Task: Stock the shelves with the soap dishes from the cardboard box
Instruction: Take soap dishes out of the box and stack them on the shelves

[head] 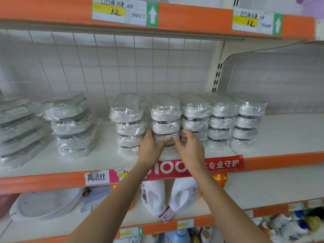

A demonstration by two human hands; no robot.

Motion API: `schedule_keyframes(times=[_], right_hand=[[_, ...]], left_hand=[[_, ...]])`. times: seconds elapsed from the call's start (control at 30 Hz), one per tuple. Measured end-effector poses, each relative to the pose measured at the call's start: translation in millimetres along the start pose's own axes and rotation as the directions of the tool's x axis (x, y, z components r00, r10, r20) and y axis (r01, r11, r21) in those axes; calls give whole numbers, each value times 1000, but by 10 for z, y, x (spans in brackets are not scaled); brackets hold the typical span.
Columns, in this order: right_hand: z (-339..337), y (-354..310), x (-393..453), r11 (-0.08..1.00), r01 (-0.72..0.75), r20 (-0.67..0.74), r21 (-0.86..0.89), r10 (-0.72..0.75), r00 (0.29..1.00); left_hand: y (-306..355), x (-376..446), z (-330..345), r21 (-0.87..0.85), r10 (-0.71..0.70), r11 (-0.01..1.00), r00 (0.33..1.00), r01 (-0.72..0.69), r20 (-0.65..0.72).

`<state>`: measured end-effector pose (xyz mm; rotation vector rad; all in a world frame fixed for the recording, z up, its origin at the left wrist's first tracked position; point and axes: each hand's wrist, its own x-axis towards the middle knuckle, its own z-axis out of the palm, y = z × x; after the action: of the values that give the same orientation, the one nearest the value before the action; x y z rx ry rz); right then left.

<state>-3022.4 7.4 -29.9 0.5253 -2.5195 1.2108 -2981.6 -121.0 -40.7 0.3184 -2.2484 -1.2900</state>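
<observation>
Several stacks of plastic-wrapped grey and white soap dishes stand in a row on the middle shelf. My left hand holds the bottom soap dish of the second stack, fingers on its left side and thumb across its front. My right hand hovers at the lower right of that stack, its fingers spread and slightly blurred, holding nothing. The stack next to it on the left stands four high. The cardboard box is out of view.
Wider wrapped packs are piled at the left and at the far left. To the right of the last stack lies bare shelf. Below stand white detergent jugs and a stack of white plates. The orange upper shelf edge hangs overhead.
</observation>
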Motion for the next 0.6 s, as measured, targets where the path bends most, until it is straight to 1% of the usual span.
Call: schedule_keyframes(times=[0.07, 0.13, 0.23, 0.37, 0.43, 0.5, 0.57, 0.6], right_hand=[[-19, -75, 58, 997, 74, -51, 15, -73, 996], [-27, -131, 106, 995, 95, -46, 35, -93, 995], [-43, -159, 135, 996, 81, -34, 39, -80, 996], [-80, -149, 180, 996, 87, -11, 1, -87, 996], [-124, -150, 212, 995, 93, 3, -36, -93, 996], [-186, -180, 234, 992, 126, -37, -32, -127, 991], [-252, -221, 271, 981, 194, -89, -10, -194, 977], [-276, -240, 300, 972, 233, -90, -15, -233, 968]], left_hand=[[48, 19, -6, -89, 17, 996, 999, -20, -38], [51, 51, 7, -139, -6, 990, 999, -1, -49], [61, 96, 22, -64, -15, 998, 997, 10, -78], [86, 129, 4, 64, 23, 998, 994, -16, -109], [119, 101, 22, 64, 54, 997, 992, -47, -117], [190, 83, 23, 5, 70, 998, 988, -70, -141], [256, 117, 21, -48, 66, 996, 980, -76, -186], [283, 143, 24, -55, 60, 996, 976, -73, -211]])
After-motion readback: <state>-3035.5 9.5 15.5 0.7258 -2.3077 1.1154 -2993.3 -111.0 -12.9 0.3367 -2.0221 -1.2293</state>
